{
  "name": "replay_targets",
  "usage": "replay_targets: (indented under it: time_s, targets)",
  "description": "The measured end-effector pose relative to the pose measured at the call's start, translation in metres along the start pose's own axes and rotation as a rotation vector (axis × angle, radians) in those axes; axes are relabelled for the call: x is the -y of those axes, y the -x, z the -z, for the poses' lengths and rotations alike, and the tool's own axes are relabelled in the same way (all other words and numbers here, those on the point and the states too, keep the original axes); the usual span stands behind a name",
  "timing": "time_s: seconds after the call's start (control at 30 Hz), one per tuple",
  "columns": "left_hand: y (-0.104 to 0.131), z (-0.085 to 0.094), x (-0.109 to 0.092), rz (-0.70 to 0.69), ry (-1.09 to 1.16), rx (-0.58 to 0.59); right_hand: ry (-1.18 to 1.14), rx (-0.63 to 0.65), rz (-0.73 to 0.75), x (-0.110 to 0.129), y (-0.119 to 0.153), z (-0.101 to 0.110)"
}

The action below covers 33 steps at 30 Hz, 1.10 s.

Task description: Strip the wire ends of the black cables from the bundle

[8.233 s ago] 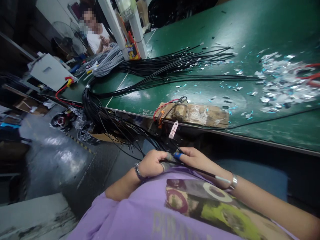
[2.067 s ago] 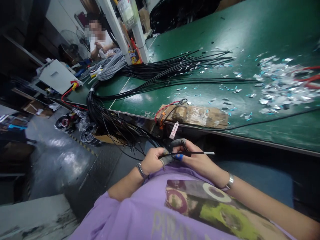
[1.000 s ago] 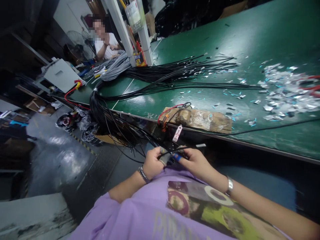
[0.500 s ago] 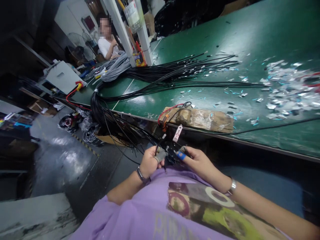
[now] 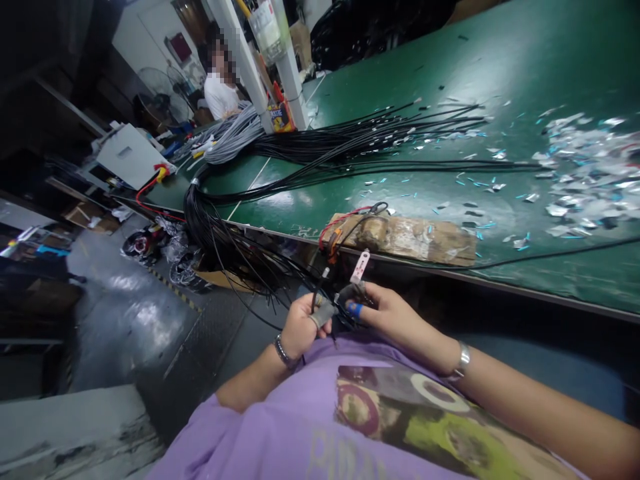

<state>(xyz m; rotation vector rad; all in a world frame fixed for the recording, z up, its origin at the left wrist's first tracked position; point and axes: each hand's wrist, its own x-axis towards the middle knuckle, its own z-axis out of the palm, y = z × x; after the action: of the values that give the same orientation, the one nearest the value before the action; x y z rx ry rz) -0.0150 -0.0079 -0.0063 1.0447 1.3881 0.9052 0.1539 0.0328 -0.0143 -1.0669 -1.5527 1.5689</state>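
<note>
My left hand (image 5: 301,325) is closed round a black cable (image 5: 317,293) just in front of my purple shirt; the thumb wears a grey cover. One pale-tipped end of the cable rises above the fist, and a thin dark piece sticks out below it. Close by on the right, my right hand (image 5: 376,305) has its thumb and index finger curled together near the left thumb. Blue tape wraps its thumb, and a dark cover sits on a finger. Whatever lies between those fingertips is too small to make out. Behind both hands hang more black cables (image 5: 245,257).
A green table (image 5: 500,73) bears a wooden block (image 5: 425,239) at its near edge, black cable bundles (image 5: 320,145), grey cables (image 5: 235,137) and foil scraps (image 5: 575,180). A white-pink tag (image 5: 359,267) hangs at the edge. Another person (image 5: 220,97) sits beyond a post.
My right hand has shifted slightly, its index finger now curled over toward the thumb. The left hand keeps hold of the cable. The view has moved a little, and the other person has turned.
</note>
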Motion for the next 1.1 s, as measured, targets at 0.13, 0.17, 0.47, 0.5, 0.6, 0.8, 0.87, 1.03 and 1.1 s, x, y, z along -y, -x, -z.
replay_targets:
  time_s: [0.13,0.17,0.47,0.5,0.6,0.8,0.87,1.03,1.1]
  targets:
    - [0.001,-0.003,-0.004,0.007,-0.058,0.038,-0.093,0.039,-0.061,0.004,0.002,-0.003]
    - [0.002,-0.004,-0.005,0.012,-0.066,0.044,-0.118,0.034,-0.072,0.005,0.003,-0.004]
    - [0.001,-0.007,-0.008,0.032,-0.051,0.115,-0.51,0.044,-0.245,0.001,0.009,-0.008]
    - [0.001,-0.007,-0.008,0.046,-0.048,0.15,-0.583,0.065,-0.29,0.0,0.01,-0.008]
    - [0.0,-0.004,-0.006,0.096,-0.05,0.256,-0.766,0.157,-0.408,-0.003,0.01,-0.007]
    - [0.0,-0.004,-0.011,0.069,-0.059,0.235,-0.75,0.204,-0.419,-0.005,0.008,-0.006]
    - [-0.001,-0.006,-0.014,0.019,-0.06,0.189,-0.648,0.185,-0.363,-0.002,0.009,-0.004]
    - [-0.005,-0.006,-0.011,-0.115,-0.17,0.168,-0.288,0.092,-0.164,0.005,0.013,0.002]
    - [-0.006,-0.005,-0.008,-0.199,-0.341,0.152,-0.162,0.076,-0.09,0.004,0.011,0.004]
